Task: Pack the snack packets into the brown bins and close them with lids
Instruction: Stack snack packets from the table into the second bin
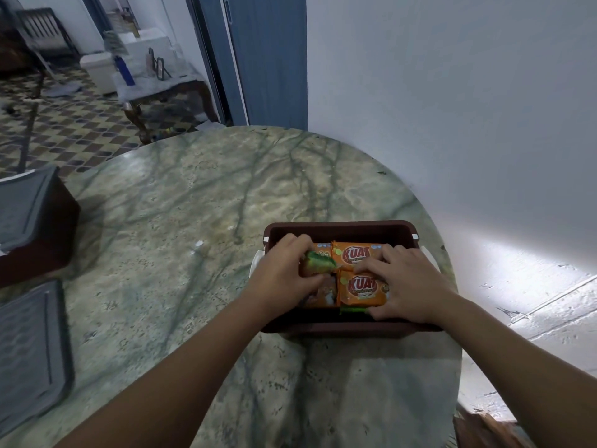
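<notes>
Head view: left hand (284,273) pinches a green-ended foil snack packet (318,261) w/ curled fingers; right hand (407,282) lies flat, pressing orange foil packets (361,289) inside the brown rectangular plastic bin (339,228) on the marble table (193,205). Risk: overfilled stack bulges, so grey lid (29,350) prob won't seat.

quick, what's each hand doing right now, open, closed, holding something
Left hand: grips a green snack packet over the brown bin.
Right hand: open, fingers pressing on the orange packets in the bin.
</notes>
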Available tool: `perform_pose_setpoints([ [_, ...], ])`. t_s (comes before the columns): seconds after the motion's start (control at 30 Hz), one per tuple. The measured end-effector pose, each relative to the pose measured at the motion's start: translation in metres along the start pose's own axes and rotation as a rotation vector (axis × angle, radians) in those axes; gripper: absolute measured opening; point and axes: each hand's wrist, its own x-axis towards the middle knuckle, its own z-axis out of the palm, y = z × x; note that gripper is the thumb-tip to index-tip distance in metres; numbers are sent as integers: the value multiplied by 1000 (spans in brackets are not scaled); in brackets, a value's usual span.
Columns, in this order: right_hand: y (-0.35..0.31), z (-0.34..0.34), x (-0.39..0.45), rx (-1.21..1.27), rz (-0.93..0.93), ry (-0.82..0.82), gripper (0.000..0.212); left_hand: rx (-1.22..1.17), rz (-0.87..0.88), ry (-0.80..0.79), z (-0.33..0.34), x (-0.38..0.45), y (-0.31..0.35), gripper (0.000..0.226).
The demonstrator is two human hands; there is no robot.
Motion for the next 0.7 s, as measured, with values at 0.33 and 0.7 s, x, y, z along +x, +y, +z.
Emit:
perform_pose_setpoints([
  [0.33,0,1,0,-7,-4,21,80,272,-170,46,-5,-19,3,36],
  [0.7,1,3,1,-31,-3,18,81,467,60,-322,-3,-10,-16,66],
])
